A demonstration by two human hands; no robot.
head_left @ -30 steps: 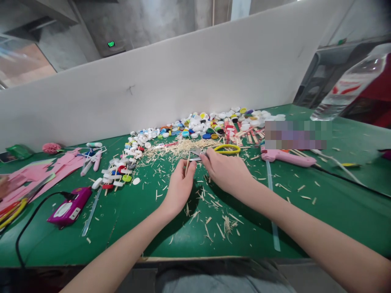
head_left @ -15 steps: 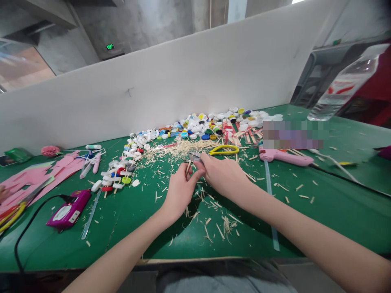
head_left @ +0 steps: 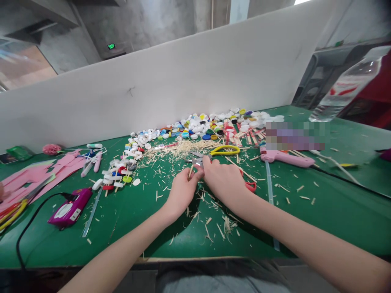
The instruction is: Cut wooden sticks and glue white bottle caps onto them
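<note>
Sitting left of the hands, bottle caps on sticks (head_left: 115, 178) lie unchanged on the green table (head_left: 131, 219). The left hand (head_left: 179, 190) pinches a thin wooden stick (head_left: 191, 171), its tip poking up near the blades. Just to the right, the scissors (head_left: 200, 161) have opened: their red handle (head_left: 251, 187) now shows under the right hand (head_left: 224, 179), well apart from the yellow handle (head_left: 237, 151) (half a second ago only the yellow one showed). The right hand is wrapped round the scissors. With the blades parted, no cut seems under way; whether they touch the stick is too small to tell.
</note>
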